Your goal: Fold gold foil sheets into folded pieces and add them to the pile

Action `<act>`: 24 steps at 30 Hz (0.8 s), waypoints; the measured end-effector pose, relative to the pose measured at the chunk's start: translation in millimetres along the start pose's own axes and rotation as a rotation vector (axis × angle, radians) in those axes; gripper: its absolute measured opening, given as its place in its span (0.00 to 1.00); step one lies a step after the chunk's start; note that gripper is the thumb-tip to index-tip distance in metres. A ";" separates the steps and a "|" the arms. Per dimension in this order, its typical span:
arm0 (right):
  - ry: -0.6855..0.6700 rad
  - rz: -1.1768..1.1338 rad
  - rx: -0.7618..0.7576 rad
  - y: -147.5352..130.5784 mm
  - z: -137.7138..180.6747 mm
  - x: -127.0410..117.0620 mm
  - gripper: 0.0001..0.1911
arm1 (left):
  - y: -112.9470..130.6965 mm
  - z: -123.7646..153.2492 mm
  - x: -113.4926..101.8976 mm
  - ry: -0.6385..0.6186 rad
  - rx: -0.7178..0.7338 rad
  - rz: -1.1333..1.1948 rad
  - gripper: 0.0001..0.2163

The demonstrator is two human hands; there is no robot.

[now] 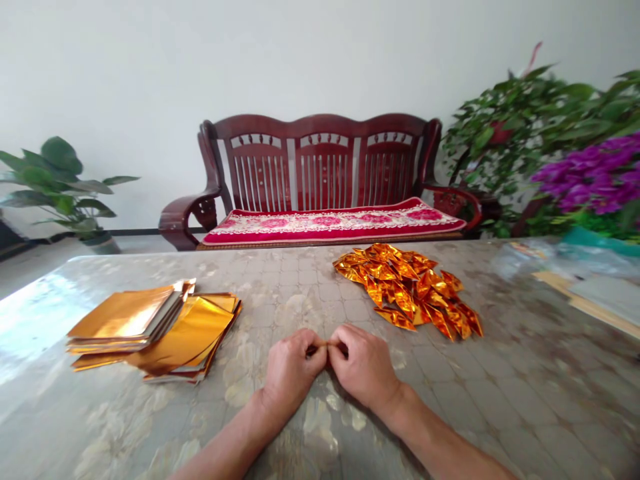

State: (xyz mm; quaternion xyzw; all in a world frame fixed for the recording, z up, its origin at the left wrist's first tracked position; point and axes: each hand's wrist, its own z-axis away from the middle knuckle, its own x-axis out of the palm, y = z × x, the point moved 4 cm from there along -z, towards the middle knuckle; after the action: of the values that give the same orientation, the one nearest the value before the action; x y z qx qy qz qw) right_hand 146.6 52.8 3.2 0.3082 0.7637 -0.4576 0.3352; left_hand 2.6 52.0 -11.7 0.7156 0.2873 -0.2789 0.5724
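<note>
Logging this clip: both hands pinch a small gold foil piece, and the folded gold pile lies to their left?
Wrong side: the head view shows the pile of folded gold foil pieces to the right of the hands, not left. The left hand and right hand do pinch a small gold foil piece.

A living room in a home is shown: a carved wooden settee [320, 167] with a red floral cushion [330, 225] is placed at twelve o'clock, and potted plants [60, 187] [530, 133] are set at ten and two o'clock.

foil piece [327, 345] mostly hidden (pinched) between left hand [290, 370] and right hand [363, 367]
</note>
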 end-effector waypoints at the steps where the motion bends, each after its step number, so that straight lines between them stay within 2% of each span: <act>1: -0.022 -0.049 0.022 2.9 -1.7 -0.6 0.06 | -2.9 -1.9 0.8 -0.004 -0.030 0.032 0.06; 3: -0.068 -0.201 0.049 11.2 -5.5 -3.8 0.04 | -9.0 -5.9 2.2 -0.011 -0.070 0.107 0.06; 5: -0.099 -0.385 0.031 21.2 -9.3 -10.0 0.11 | -14.7 -9.7 2.3 0.002 -0.089 0.166 0.07; 8: -0.110 -0.496 -0.080 32.5 -14.0 -21.4 0.13 | -20.6 -13.3 2.2 0.001 -0.111 0.226 0.08; 13: -0.190 -0.426 -0.238 31.0 -14.8 -23.5 0.25 | -19.8 -13.8 0.1 0.000 -0.082 0.189 0.08; 17: -0.222 -0.386 -0.278 27.2 -13.6 -17.8 0.18 | -16.5 -13.7 0.2 0.000 -0.054 0.208 0.08; 24: -0.161 -0.266 -0.363 29.7 -12.0 -17.7 0.12 | -19.1 -16.2 0.1 -0.030 -0.056 0.350 0.11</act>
State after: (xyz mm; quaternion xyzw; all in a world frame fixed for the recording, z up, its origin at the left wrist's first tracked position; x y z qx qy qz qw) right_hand 177.3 72.4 6.9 0.1023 0.8380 -0.3761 0.3818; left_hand -10.1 71.3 -21.3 0.7341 0.1574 -0.1774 0.6362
